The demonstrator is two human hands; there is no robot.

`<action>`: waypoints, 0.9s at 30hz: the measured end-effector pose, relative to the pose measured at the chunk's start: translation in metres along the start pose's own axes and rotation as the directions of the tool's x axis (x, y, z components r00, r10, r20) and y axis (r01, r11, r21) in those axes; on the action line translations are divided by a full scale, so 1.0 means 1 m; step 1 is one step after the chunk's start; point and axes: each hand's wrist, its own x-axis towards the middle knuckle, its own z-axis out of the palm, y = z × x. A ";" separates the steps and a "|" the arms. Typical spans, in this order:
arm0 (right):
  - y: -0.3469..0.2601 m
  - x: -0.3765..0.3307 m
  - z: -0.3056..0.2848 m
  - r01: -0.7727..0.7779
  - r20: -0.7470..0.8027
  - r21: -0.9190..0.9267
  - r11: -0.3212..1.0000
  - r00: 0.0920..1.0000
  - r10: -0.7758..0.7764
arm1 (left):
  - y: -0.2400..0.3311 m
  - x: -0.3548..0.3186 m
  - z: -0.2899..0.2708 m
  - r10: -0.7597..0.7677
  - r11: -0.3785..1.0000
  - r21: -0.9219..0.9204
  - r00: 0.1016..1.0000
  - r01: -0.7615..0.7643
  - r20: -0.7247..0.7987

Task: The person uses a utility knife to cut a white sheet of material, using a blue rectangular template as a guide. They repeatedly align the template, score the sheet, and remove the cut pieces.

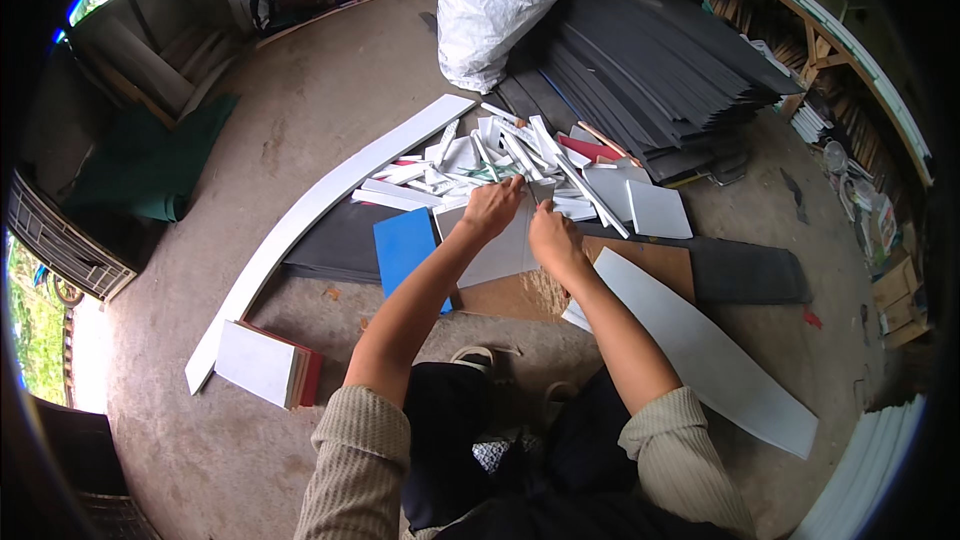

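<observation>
My left hand [492,208] is closed, its bent fingertips down at the far end of a light grey sheet [492,255]. What those fingers pinch, if anything, is too small to make out. Just right of it, my right hand [556,240] is wrapped round what looks like a knife [532,197]. Only its thin dark blade shows, pointing away toward the left fingertips; the handle is hidden in the fist. The grey sheet lies on a brown board [510,297]. Beyond both hands spreads a heap of white offcut strips [520,150].
A blue panel [408,245] lies left of the grey sheet. A long white strip [310,210] curves along the left, near a small stack of panels [262,365]. On the right rests a large white panel [710,350]. Dark sheets [640,50] and a white sack [490,20] stand beyond.
</observation>
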 end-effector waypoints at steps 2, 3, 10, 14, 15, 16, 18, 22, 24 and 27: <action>-0.001 0.001 -0.003 0.008 0.025 0.015 1.000 1.000 -0.009 | -0.007 -0.002 0.004 0.082 0.997 0.002 0.995 -0.082 -0.058; -0.003 0.001 -0.004 0.012 0.037 0.019 1.000 0.999 -0.012 | -0.009 -0.004 0.006 0.076 0.997 -0.026 0.996 -0.077 -0.036; 0.004 0.006 -0.002 -0.042 0.110 -0.002 0.999 0.993 0.042 | 0.013 -0.009 -0.007 0.033 0.999 -0.042 0.997 -0.031 0.063; -0.002 0.005 -0.004 -0.067 0.129 0.040 0.997 0.990 0.061 | 0.008 -0.009 0.000 0.012 0.997 0.077 0.999 -0.016 0.053; -0.002 0.004 -0.006 -0.072 0.142 0.030 0.997 0.988 0.067 | 0.007 -0.008 0.002 0.011 0.996 0.084 0.999 -0.014 0.032; 0.000 0.001 -0.007 -0.079 0.160 0.013 0.997 0.984 0.076 | 0.010 -0.007 0.001 -0.014 0.996 0.088 0.997 0.008 0.071; 0.002 -0.002 -0.008 -0.102 0.187 -0.006 0.995 0.977 0.101 | 0.014 -0.002 -0.002 -0.064 0.994 0.099 0.987 0.050 0.148; -0.005 -0.007 -0.011 -0.096 0.169 -0.045 0.994 0.980 0.102 | 0.008 -0.005 -0.001 -0.018 0.999 0.050 0.997 0.014 0.071; -0.003 -0.003 -0.006 -0.089 0.151 -0.062 0.994 0.984 0.098 | 0.008 -0.004 -0.003 -0.013 1.000 0.016 0.995 0.011 0.095; 0.002 0.003 0.009 -0.074 0.182 -0.067 0.995 0.980 0.085 | 0.007 -0.009 -0.003 0.015 1.000 -0.017 0.997 -0.013 0.078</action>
